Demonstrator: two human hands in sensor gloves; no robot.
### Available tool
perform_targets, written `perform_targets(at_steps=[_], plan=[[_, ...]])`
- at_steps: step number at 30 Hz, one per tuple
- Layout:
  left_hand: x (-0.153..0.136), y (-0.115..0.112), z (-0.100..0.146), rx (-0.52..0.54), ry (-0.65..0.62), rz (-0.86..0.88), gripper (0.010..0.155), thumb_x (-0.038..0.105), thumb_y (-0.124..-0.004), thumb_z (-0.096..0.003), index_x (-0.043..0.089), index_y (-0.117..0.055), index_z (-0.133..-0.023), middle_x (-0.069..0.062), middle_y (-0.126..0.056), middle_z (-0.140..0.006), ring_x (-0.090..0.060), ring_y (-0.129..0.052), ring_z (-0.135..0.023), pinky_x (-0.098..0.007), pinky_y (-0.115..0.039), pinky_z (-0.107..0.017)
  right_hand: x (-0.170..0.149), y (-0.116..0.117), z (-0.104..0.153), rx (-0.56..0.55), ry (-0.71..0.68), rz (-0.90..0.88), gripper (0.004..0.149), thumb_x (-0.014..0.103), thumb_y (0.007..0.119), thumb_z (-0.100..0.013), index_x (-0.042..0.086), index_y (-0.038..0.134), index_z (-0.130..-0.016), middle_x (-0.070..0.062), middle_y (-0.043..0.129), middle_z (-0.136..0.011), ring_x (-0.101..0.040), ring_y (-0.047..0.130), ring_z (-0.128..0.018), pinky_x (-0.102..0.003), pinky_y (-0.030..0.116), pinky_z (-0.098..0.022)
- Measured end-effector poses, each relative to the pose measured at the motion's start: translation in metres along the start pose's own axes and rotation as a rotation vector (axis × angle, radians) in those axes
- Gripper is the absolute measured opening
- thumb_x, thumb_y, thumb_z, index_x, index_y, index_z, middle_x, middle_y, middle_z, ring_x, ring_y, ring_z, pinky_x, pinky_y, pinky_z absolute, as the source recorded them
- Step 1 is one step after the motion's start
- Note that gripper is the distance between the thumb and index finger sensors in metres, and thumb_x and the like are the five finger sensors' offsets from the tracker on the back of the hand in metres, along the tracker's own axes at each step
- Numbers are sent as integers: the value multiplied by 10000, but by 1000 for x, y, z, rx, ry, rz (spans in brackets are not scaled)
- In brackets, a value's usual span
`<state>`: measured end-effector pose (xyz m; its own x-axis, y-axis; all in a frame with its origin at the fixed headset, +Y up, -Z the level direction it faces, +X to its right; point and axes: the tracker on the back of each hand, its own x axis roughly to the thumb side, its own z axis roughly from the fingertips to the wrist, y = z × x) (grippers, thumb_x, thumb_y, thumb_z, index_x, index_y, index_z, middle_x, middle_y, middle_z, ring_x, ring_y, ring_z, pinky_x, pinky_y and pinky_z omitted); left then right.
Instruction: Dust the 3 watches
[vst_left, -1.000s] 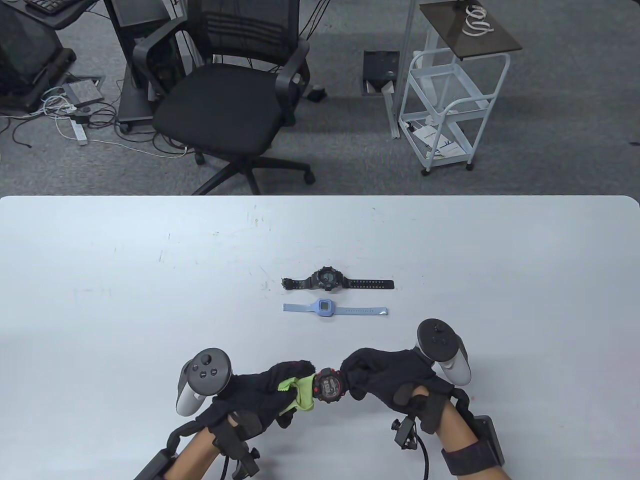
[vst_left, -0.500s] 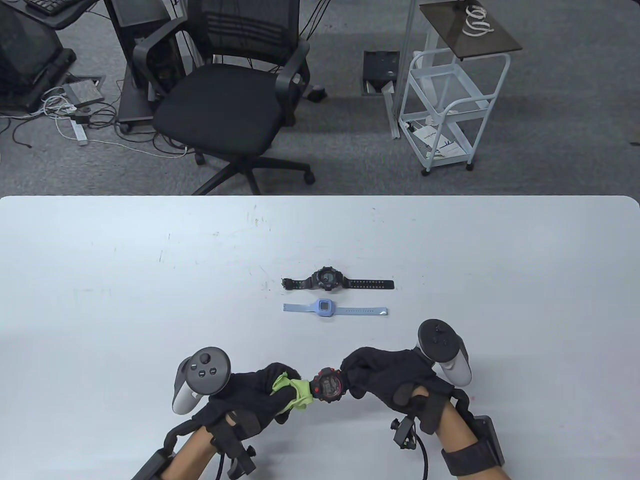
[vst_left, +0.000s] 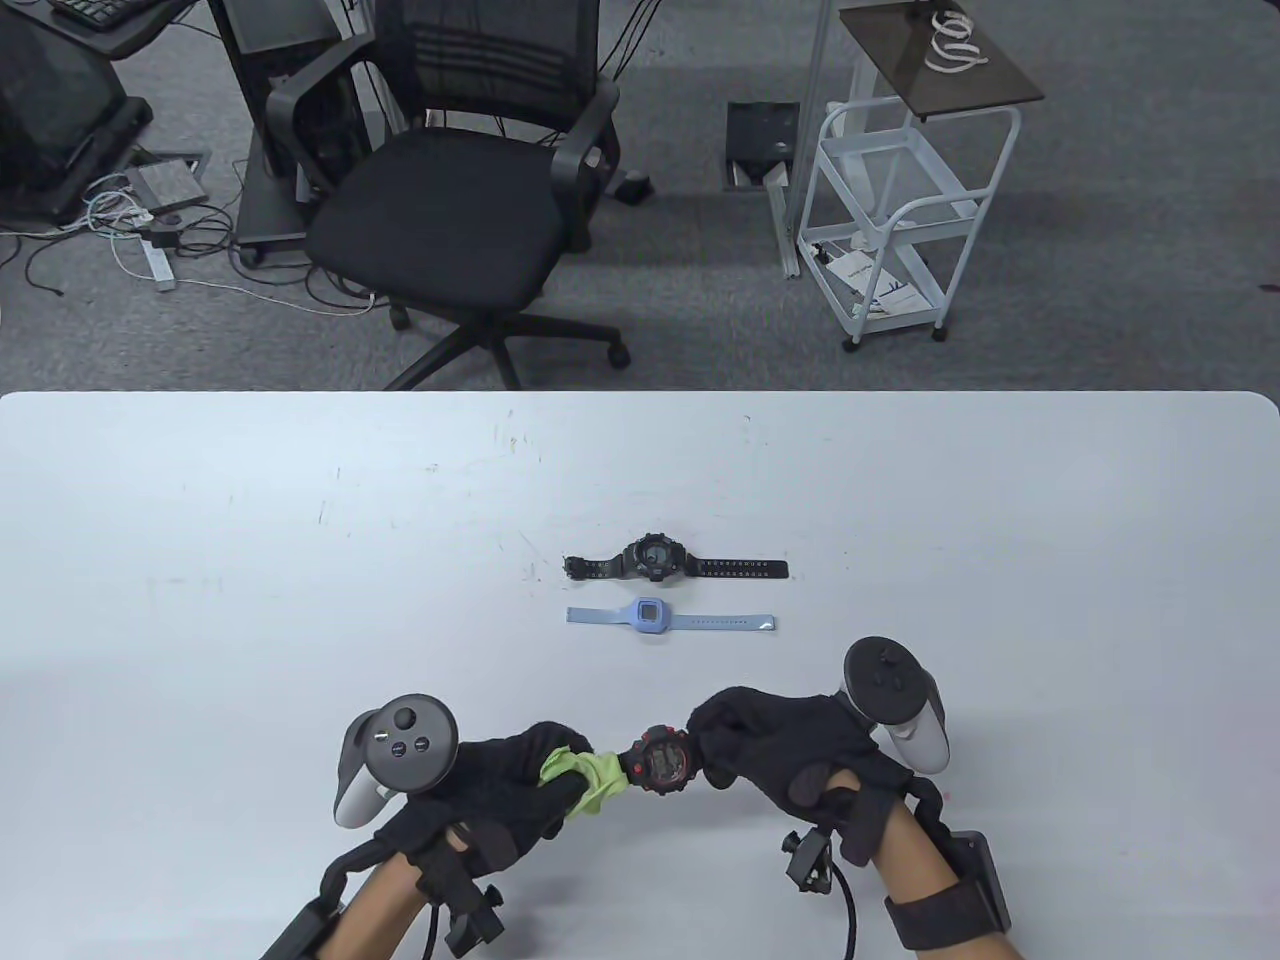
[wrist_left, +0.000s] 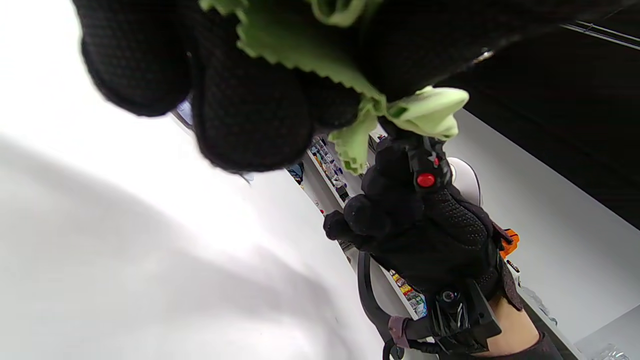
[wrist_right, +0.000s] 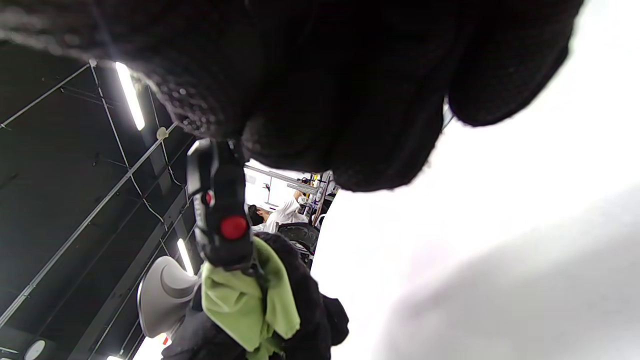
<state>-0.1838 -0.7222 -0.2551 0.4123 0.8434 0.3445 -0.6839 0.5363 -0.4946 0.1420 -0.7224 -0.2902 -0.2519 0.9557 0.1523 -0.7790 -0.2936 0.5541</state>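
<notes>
A black watch with red trim (vst_left: 662, 765) is held above the table near the front edge. My right hand (vst_left: 708, 752) grips it by its right strap. My left hand (vst_left: 572, 770) pinches a green cloth (vst_left: 592, 780) around the left strap, against the case. In the left wrist view the cloth (wrist_left: 305, 55) bunches under my fingers, with the watch (wrist_left: 425, 162) just beyond it. The right wrist view shows the watch's side (wrist_right: 220, 215) and the cloth (wrist_right: 242, 300) below. A black watch (vst_left: 655, 560) and a light blue watch (vst_left: 652, 618) lie flat mid-table.
The white table (vst_left: 250, 560) stretches wide on both sides of the two lying watches. Beyond its far edge stand a black office chair (vst_left: 460, 200) and a white wire cart (vst_left: 900, 220) on grey carpet.
My left hand has drawn the cloth a little leftward along the strap, off the case. The held watch and my right hand have shifted slightly up and right.
</notes>
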Motion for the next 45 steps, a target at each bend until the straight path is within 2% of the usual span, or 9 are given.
perform_targets(at_steps=[5,10,16,21,27,34,39,41,45], plan=[[-1,2,2,40,1,-34,483,471,-862,-487,81,-914,-766,-85,-1022,-545,-242,-1068,-318,-574,-863,-455,-1,-2,0,-15,2,-23,468,432,830,-451,145,936,-806,-29,1050,-578,-243,1064,-517,-586,792,-504],[-2,2,1,16,4,-28,501,370,-852,-491,82,-846,-901,-141,-988,-693,-276,-1073,-413,-591,-839,-494,-3,-5,1,-19,11,-29,468,424,826,-450,145,929,-811,-32,1045,-587,-248,1059,-526,-591,787,-508],[-2,6,4,72,11,-65,472,466,-883,-481,98,-923,-773,-86,-1017,-571,-251,-1067,-343,-581,-856,-465,-4,-7,2,-14,17,-36,469,423,825,-451,142,927,-812,-33,1044,-588,-247,1057,-528,-590,786,-510],[-3,5,3,52,13,-53,495,385,-872,-484,89,-859,-881,-136,-984,-691,-278,-1069,-415,-592,-839,-493,-4,-8,3,-16,18,-47,470,423,820,-453,142,922,-816,-32,1041,-593,-248,1056,-530,-589,784,-512],[-3,8,5,96,10,-73,464,465,-900,-470,95,-939,-748,-87,-1019,-548,-239,-1064,-322,-572,-865,-455,-5,-10,4,-15,26,-52,470,426,819,-455,143,922,-816,-32,1041,-593,-247,1055,-532,-590,784,-512],[-5,5,3,79,15,-46,487,387,-886,-479,86,-876,-862,-138,-988,-667,-275,-1066,-400,-589,-844,-484,-6,-11,5,-16,35,-64,470,422,815,-457,145,915,-823,-34,1036,-602,-253,1050,-541,-594,778,-515],[-6,6,5,122,16,-73,458,463,-916,-468,89,-949,-730,-93,-1024,-525,-232,-1064,-296,-563,-875,-440,-7,-12,5,-14,40,-65,471,423,815,-458,144,916,-824,-35,1037,-601,-252,1051,-539,-594,778,-515],[-6,7,4,121,11,-59,455,452,-919,-468,92,-946,-745,-102,-1024,-548,-243,-1069,-317,-568,-870,-449,-7,-12,5,-13,39,-67,472,424,814,-458,145,914,-825,-34,1035,-603,-251,1051,-541,-593,778,-516],[-5,6,4,123,10,-45,482,377,-894,-478,87,-883,-863,-142,-993,-659,-270,-1071,-385,-582,-853,-474,-7,-12,5,-18,37,-71,472,425,811,-459,147,912,-826,-32,1035,-604,-249,1051,-543,-592,779,-516]])
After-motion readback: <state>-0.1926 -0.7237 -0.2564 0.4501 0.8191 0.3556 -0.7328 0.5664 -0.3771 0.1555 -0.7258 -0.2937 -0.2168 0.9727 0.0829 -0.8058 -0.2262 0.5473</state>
